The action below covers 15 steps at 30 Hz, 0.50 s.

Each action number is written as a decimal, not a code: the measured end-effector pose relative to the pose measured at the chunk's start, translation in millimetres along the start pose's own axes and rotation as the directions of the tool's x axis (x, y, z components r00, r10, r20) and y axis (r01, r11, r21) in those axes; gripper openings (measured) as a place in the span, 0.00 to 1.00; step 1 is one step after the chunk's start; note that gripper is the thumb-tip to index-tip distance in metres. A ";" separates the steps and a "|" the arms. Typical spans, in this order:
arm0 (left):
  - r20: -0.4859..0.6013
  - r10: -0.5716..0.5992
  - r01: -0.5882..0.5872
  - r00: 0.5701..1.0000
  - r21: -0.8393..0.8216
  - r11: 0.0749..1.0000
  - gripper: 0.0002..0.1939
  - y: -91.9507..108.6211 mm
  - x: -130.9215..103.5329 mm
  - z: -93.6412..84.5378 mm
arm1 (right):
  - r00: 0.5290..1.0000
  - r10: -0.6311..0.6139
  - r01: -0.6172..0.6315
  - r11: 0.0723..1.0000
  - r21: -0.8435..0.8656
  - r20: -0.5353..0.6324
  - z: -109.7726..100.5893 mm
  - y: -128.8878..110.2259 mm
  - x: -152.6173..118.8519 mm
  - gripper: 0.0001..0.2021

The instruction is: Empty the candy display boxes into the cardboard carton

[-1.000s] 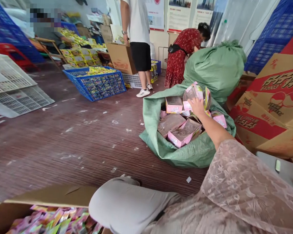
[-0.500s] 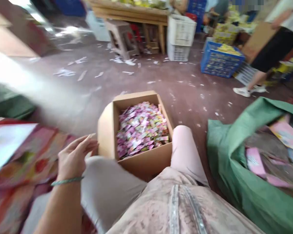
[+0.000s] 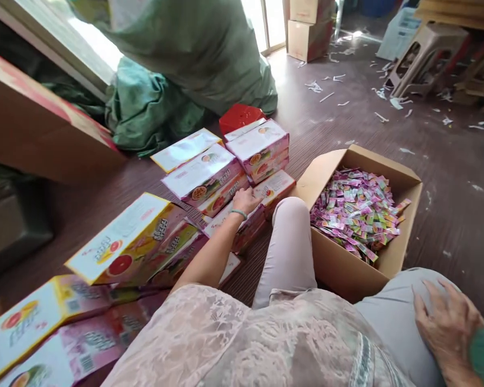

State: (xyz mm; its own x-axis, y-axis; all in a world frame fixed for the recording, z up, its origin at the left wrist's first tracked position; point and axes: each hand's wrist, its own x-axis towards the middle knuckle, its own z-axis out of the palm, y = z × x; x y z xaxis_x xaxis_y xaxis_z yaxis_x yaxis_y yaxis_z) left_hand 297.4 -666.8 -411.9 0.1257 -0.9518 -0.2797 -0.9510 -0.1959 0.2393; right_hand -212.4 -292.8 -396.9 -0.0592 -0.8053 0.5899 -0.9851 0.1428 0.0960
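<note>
Here's my left hand (image 3: 246,202) at the low pink box (image 3: 277,184), beside the flap edge of the carton (image 3: 342,267), likely set for reach; grip, can't tell. Right hand (image 3: 447,318) rests spread on the knee (image 3: 392,302), perhaps bracing.

Fruit-printed boxes (image 3: 204,171) (white-topped, some pink-sided) lie stacked on the floor (image 3: 339,124).

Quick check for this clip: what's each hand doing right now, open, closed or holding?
Left hand: at the printed boxes; whether it grips one cannot be told.
Right hand: open on the right knee.
</note>
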 end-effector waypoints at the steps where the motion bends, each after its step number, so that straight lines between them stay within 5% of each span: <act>1: 0.012 -0.010 0.010 1.000 0.042 0.999 0.36 -10.5 -1.3 5.6 | 1.000 -0.031 0.031 1.000 -0.006 0.001 9.0 -4.7 4.4 0.21; 6: 0.204 -0.047 0.002 0.978 0.214 0.977 0.73 -64.5 -6.0 27.0 | 0.999 0.003 -0.004 1.000 0.003 0.047 18.6 -8.5 19.8 0.21; 11: 0.200 0.004 -0.048 0.980 0.213 0.976 0.64 -81.4 -15.1 35.9 | 0.996 0.053 -0.054 0.998 0.012 0.075 16.2 -7.2 18.2 0.18; 15: 0.037 -0.058 0.060 0.998 -0.058 0.997 0.56 -74.8 -26.2 15.4 | 0.998 0.028 -0.029 0.999 0.031 0.057 18.6 -6.0 17.4 0.14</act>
State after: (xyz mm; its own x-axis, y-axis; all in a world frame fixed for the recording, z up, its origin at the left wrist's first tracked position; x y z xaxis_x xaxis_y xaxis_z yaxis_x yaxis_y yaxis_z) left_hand 360.9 -623.5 -436.8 0.1698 -0.9296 -0.3271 -0.9239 -0.2657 0.2754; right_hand -210.5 -318.3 -402.1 -0.0956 -0.8327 0.5454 -0.9875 0.1484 0.0534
